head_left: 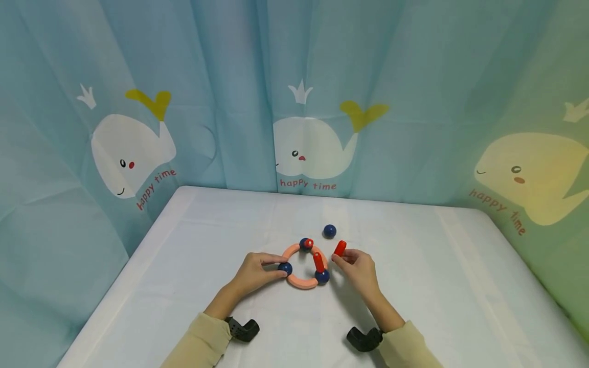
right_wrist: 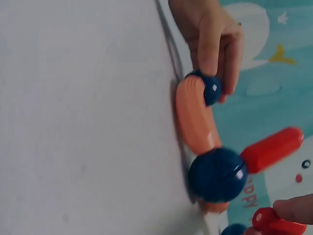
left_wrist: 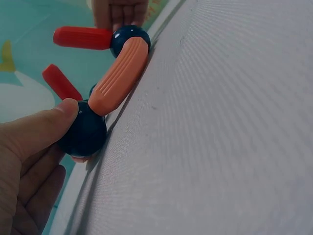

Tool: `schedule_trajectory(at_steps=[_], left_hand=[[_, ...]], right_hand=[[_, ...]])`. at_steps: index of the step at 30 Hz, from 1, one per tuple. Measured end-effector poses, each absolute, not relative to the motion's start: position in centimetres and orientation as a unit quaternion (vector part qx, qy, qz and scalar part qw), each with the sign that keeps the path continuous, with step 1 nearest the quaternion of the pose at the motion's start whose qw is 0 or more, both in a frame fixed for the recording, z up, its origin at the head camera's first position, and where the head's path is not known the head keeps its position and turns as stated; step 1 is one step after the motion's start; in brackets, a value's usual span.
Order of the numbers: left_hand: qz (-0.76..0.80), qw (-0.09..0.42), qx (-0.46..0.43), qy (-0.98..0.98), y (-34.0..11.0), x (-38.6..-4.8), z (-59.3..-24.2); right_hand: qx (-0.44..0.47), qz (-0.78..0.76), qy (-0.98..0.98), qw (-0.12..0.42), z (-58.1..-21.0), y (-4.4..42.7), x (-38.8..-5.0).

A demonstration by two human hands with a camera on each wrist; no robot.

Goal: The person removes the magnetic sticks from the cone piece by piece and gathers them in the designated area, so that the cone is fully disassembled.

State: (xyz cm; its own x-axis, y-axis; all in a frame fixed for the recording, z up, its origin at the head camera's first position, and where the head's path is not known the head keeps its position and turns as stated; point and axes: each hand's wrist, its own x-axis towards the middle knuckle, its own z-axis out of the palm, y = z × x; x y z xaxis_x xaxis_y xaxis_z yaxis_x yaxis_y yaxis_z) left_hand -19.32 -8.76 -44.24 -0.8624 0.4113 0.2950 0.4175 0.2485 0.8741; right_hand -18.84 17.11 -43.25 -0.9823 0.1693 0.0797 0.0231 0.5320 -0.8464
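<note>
Though two red rods (head_left: 318, 262) stand attached, the left hand (head_left: 255, 271) pinches a rodless ball (head_left: 285, 269) — the right hand (head_left: 361, 268), a loose rod (head_left: 340, 248).

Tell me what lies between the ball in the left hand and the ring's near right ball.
A curved peach piece joins the held ball to the near right ball; the left wrist view shows it.
</note>
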Motion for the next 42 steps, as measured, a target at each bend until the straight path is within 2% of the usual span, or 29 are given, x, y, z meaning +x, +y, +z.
schedule_trajectory(at_steps=[18, 30, 38, 42], left_hand=[[-0.560, 0.006, -0.264, -0.786, -8.7, -19.4, -44.6], [-0.553, 0.012, -0.274, -0.787, -8.9, -19.5, -44.7], [-0.549, 0.014, -0.271, -0.790, -8.8, -19.4, -44.4], [-0.551, 0.011, -0.276, -0.788, -8.8, -19.6, -44.7]], right_hand=[[-0.111, 0.406, -0.907, -0.025, -43.4, 18.5, -20.4], [-0.096, 0.358, -0.929, -0.016, -43.7, 18.3, -21.0], [-0.092, 0.336, -0.937, 0.017, -44.1, 17.9, -20.6], [-0.087, 0.313, -0.946, 0.009, -44.2, 17.7, -20.5]])
